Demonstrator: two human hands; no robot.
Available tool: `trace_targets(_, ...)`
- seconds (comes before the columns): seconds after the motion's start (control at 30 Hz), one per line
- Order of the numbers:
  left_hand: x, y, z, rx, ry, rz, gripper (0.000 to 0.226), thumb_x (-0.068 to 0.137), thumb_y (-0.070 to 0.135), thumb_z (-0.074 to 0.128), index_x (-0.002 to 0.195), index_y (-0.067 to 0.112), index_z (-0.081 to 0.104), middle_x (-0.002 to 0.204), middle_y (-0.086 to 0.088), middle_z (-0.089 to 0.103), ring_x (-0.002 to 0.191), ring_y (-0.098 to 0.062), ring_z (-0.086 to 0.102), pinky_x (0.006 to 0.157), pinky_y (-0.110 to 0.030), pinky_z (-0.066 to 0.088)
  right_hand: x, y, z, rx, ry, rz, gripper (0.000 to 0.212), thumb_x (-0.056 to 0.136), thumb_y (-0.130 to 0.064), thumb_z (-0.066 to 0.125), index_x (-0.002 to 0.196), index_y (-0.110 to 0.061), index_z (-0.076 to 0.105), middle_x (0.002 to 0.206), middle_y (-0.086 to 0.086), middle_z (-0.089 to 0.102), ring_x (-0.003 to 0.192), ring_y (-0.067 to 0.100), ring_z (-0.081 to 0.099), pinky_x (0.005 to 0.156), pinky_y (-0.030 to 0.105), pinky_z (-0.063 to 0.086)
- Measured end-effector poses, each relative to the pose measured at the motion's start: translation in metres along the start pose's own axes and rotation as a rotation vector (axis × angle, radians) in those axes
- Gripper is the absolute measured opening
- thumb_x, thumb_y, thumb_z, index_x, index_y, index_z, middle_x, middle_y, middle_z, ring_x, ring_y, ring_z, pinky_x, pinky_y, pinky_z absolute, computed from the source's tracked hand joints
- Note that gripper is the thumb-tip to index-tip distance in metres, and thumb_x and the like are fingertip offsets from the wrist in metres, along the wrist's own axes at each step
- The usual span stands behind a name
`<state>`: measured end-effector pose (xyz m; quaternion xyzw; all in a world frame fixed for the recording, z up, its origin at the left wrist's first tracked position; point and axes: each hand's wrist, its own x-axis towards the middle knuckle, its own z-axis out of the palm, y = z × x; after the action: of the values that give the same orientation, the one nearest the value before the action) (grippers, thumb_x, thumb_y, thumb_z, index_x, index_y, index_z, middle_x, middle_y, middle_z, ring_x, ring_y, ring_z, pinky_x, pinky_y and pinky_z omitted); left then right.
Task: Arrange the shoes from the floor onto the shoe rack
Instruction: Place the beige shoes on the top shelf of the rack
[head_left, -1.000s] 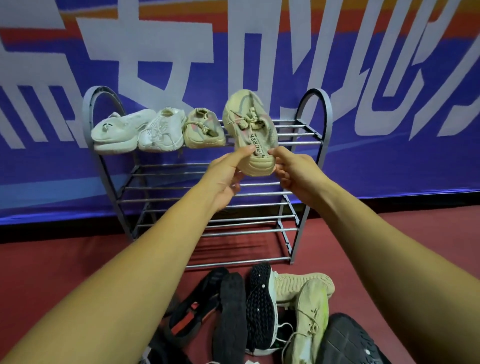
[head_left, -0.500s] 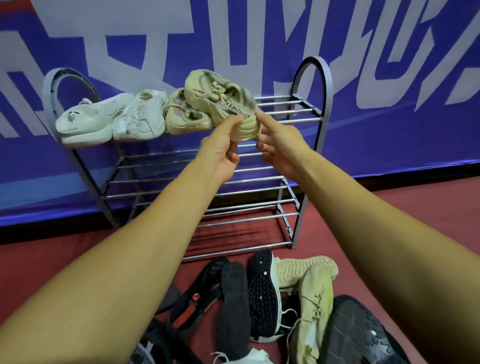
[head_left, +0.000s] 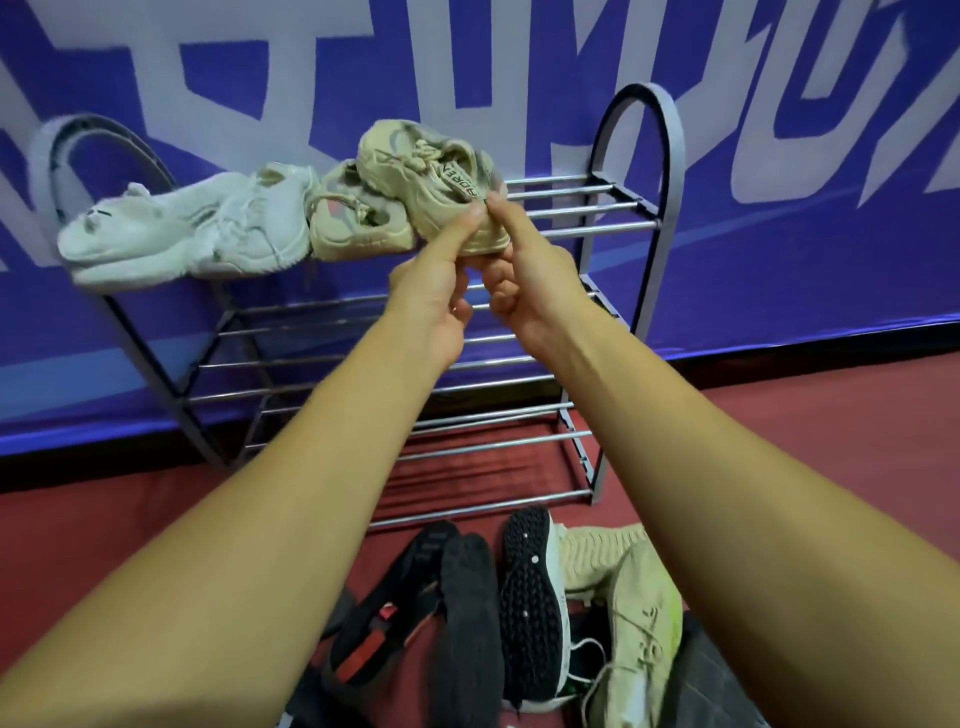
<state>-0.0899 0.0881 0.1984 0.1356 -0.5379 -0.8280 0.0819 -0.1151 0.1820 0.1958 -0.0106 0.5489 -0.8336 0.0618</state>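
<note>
Shoe rack (head_left: 673, 171), grey with tiers of chrome rods, stands beyond both hands against a blue banner (head_left: 779, 270) with large pale letters; its lower tiers show behind and below the wrists. On the red floor (head_left: 810, 415), nearer the person than the hands and between the forearms, lies the pile: dark sandals (head_left: 457, 623) on the left, a black-soled shoe (head_left: 530, 597) on its side in the middle, and a pale sneaker (head_left: 641, 639) with a green edge on the right.

On the top tier, well to the left of the left hand, two white shoes (head_left: 156, 234) lie side by side, touching. Just above and left of the left hand sits a second beige shoe (head_left: 358, 231), against the white pair.

The beige shoe (head_left: 431, 176) is held at the top tier directly above the hands, its toe tipped away to the left over the second beige shoe and its heel towards the hands. A second ago it stood toe-up in front of the shelf, clear of its partner; half a second ago it was already tilted this way.

The left hand (head_left: 434, 301) pinches the heel, thumb raised against its side and fingers curled below. The right hand (head_left: 535, 296) pinches the heel from the right, one finger on top and the rest curled. A second ago the hands were apart on either side of the heel; now they nearly touch beneath it.
</note>
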Motion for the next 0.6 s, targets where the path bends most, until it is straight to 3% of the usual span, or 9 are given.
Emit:
trace_targets(0.2,0.007,-0.001,-0.007,0.046,0.012,0.008,0.028,0.071,0.041,0.086,0.089,0.025,0.071,0.075,0.013,0.063,0.068,-0.004,0.047,0.053,-0.021,0.032,0.009,0.008,0.0,-0.057,-0.002,-0.003,0.054,0.08,-0.055,0.074,0.104,-0.008,0.069,0.087,0.015,0.061,0.044,0.008,0.038,0.043,0.023,0.031)
trace_targets(0.33,0.01,0.005,-0.008,0.077,0.029,0.037,0.059,0.058,0.048,0.088,0.109,0.023,0.073,0.084,0.011,0.066,0.071,-0.005,0.049,0.051,-0.021,0.034,0.01,0.001,0.002,-0.141,0.026,-0.033,0.052,0.084,-0.056,0.07,0.099,-0.006,0.07,0.074,0.01,0.064,0.043,0.008,0.037,0.043,0.023,0.027)
trace_targets(0.47,0.01,0.004,-0.013,0.12,0.009,0.042,0.035,0.066,0.048,0.087,0.091,0.026,0.074,0.082,0.014,0.068,0.079,-0.006,0.05,0.058,-0.023,0.034,0.005,-0.004,-0.005,-0.366,0.078,-0.079,0.06,0.084,-0.066,0.065,0.099,-0.008,0.072,0.074,0.002,0.067,0.045,0.006,0.045,0.04,0.016,0.033)
trace_targets(0.6,0.009,-0.005,-0.019,0.163,0.005,0.045,0.035,0.069,0.053,0.084,0.09,0.027,0.073,0.084,0.012,0.068,0.071,-0.006,0.05,0.058,-0.023,0.035,-0.006,-0.006,-0.014,-0.481,0.079,-0.118,0.067,0.086,-0.066,0.062,0.108,-0.004,0.07,0.086,0.003,0.069,0.045,0.0,0.051,0.038,0.011,0.035)
